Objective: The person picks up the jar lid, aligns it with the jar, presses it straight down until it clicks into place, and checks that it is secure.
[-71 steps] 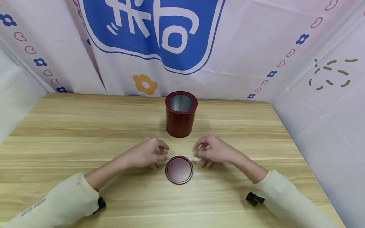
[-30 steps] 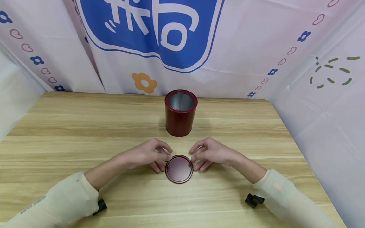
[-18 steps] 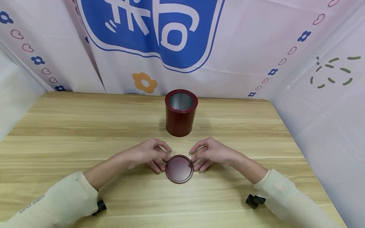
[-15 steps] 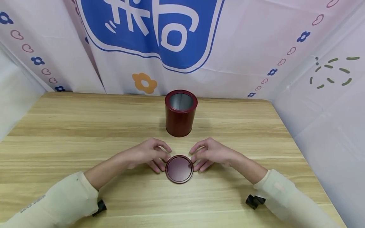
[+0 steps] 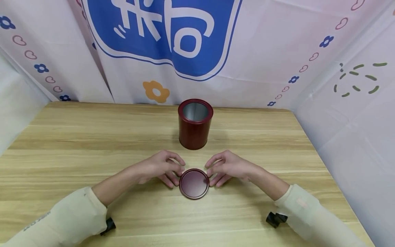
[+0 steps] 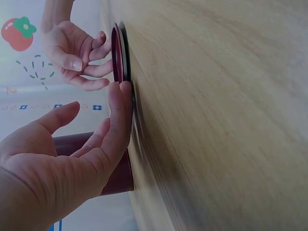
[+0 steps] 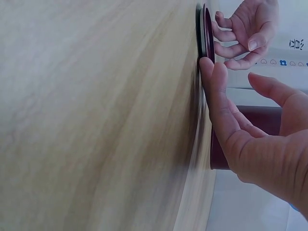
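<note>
A round dark red lid (image 5: 194,184) lies flat at the middle of the wooden table. My left hand (image 5: 160,166) is at its left edge, and my right hand (image 5: 229,166) mirrors it on the right. Fingertips of both hands meet the rim, with the fingers relaxed and thumbs apart from it. In the left wrist view, extended fingers (image 6: 118,110) reach the near edge of the lid (image 6: 115,53). The right wrist view has straight fingers (image 7: 216,91) against the opposite edge. Behind the lid stands an upright dark red can (image 5: 194,133), its top uncovered and its silvery inside visible.
The wooden table (image 5: 92,130) ends at a white printed cloth (image 5: 262,51) just behind the can. Another white sheet (image 5: 355,123) borders the right side. A black device (image 5: 276,219) sits under the right sleeve, another black device (image 5: 108,226) under the left.
Since the oldest frame both hands have come inward, from beside the lid to its rim. Over the last second they have barely moved. Lid and can have stayed in place.
</note>
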The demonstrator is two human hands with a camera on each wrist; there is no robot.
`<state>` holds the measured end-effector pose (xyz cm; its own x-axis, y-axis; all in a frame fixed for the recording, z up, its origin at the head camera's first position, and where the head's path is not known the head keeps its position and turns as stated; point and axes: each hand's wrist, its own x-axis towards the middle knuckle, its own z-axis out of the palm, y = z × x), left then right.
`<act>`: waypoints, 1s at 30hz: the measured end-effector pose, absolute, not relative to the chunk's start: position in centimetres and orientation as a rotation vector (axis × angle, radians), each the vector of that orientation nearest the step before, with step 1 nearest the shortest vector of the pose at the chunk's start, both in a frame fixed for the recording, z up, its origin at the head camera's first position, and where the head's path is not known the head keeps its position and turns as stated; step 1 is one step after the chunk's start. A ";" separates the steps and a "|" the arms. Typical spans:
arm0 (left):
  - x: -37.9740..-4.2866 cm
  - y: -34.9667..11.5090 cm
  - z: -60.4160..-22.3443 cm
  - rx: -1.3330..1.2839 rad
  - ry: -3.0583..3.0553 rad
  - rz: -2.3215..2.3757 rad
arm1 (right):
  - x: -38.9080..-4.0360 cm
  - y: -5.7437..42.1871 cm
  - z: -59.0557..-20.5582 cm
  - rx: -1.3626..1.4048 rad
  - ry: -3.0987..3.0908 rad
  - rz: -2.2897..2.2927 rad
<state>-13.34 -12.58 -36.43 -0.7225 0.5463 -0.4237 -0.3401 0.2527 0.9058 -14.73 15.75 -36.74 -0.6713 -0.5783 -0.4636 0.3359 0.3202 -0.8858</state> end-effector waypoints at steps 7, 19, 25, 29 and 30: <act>-13.4 -12.6 -36.6 0.201 1.798 1.571 | -14.7 15.7 -36.7 -0.215 1.809 -1.459; -13.7 -12.6 -37.0 0.193 1.801 1.575 | -14.8 15.7 -36.7 -0.208 1.816 -1.469; -13.9 -12.6 -37.1 0.188 1.794 1.578 | -15.0 15.7 -36.8 -0.208 1.810 -1.470; -14.1 -12.5 -37.1 0.206 1.787 1.578 | -15.1 15.7 -36.6 -0.197 1.816 -1.464; -14.2 -12.5 -37.1 0.212 1.785 1.577 | -15.2 15.7 -36.5 -0.196 1.821 -1.459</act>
<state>-14.18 -12.47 -37.11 -0.7181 0.5641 -0.4076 -0.3348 0.2335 0.9129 -15.19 15.66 -36.52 -0.6849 -0.5574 -0.4693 0.3364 0.3294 -0.8822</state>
